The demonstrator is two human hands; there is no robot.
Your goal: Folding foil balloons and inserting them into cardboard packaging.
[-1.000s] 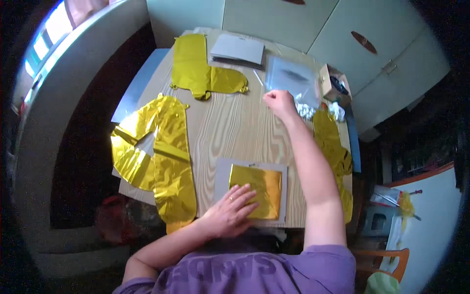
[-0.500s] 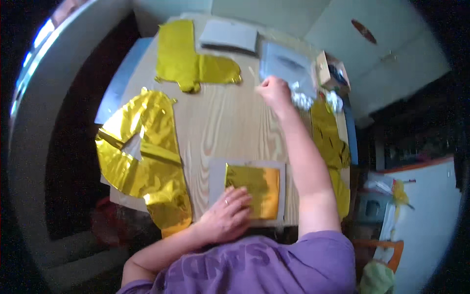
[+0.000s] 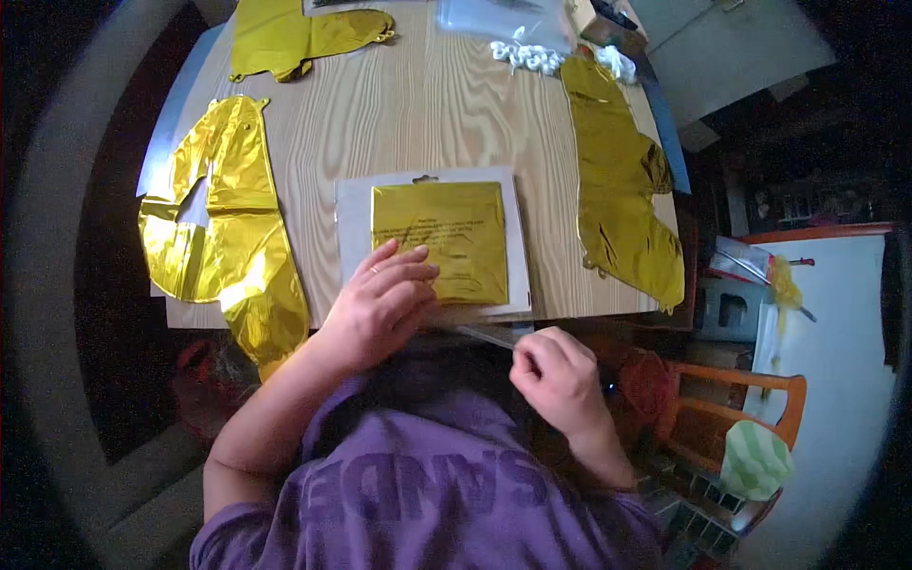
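A folded gold foil balloon [image 3: 456,214] with small dark print lies on a white card [image 3: 353,214] at the table's near edge. My left hand [image 3: 382,302] rests over its lower left corner, fingers stretched out and holding nothing. Just off the edge, my right hand [image 3: 560,375] is closed, pinching a thin pale strip [image 3: 489,335] that points toward the card. Flat gold foil balloons lie around: one with a hole [image 3: 252,223] at left, another [image 3: 622,190] at right, and one [image 3: 275,38] at far left, cut off by the frame.
Small white curled pieces [image 3: 527,57] sit at the far right beside a clear plastic sheet [image 3: 475,14] and an open box [image 3: 608,21]. The wooden table [image 3: 418,114] ends just in front of me. An orange chair [image 3: 741,380] stands to the right.
My right hand has come back from the far side of the table to the near edge and now holds the thin strip. The left hand stays by the foil. The view has tilted downward.
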